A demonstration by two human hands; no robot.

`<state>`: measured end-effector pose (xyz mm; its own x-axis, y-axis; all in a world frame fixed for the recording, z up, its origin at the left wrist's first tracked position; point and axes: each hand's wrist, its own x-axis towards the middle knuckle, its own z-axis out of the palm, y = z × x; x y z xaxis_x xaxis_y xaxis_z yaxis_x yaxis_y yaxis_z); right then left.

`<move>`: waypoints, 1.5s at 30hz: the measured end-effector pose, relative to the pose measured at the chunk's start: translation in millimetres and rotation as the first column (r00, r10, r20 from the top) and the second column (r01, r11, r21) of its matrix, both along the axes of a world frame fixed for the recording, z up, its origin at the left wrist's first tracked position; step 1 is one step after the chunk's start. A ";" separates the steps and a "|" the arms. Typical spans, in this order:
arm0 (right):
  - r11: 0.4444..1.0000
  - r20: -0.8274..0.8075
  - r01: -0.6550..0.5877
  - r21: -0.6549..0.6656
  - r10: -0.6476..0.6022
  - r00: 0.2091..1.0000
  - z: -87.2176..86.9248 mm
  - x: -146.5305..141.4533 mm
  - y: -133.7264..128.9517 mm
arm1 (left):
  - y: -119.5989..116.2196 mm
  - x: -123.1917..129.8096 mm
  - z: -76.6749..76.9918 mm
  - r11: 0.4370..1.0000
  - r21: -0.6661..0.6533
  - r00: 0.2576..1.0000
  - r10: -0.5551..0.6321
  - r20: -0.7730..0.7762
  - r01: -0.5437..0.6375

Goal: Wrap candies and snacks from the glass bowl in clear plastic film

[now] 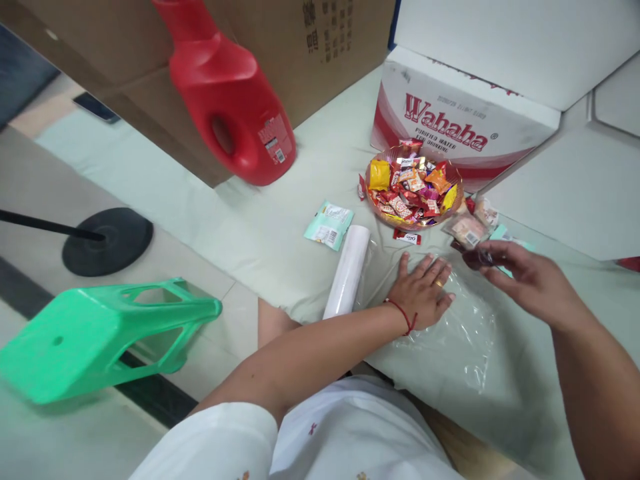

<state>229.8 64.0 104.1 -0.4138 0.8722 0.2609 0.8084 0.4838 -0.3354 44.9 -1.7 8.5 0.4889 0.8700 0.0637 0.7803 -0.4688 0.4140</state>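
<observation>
A: What's the setting?

B: A pale cloth covers the tabletop (305, 167), with a Wahaha carton (450, 130) standing just behind the candy bowl (371, 200). A red jug (225, 100) stands back and to the left of that bowl, and a green stool (75, 340) is on the floor much farther left.

A: And the left hand (423, 293)?

B: Its grip is open, palm down and fingers spread on clear plastic (473, 340), on the person's side of the bowl. I'd guess the flat palm keeps that thin sheet from sliding or curling up.

A: Why is the white roll (347, 273) beside it?

B: It lies just left of that hand, nearer the person than the bowl. Perhaps it's there to be within reach while leaving most of the plastic uncovered. A mint-green packet (327, 225) lies past its far end, left of the bowl.

A: What about the right hand (537, 280)?

B: Its grip is closed on a small dark piece (473, 259), to the near right of the bowl. The fingertips pinch it, probably because it's so small.

A: Where does the piece sit in that grip?

B: Between thumb and fingers, its dark end poking out toward the left hand. Just beyond it, a pinkish packet (467, 229) lies beside the bowl. I can't tell what the piece is.
</observation>
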 end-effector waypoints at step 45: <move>0.959 0.431 -0.063 -0.277 0.183 0.884 27.0 -147.3 175.2 | -0.5 0.6 -0.6 0.998 -0.007 0.998 -0.066 -0.008 0.066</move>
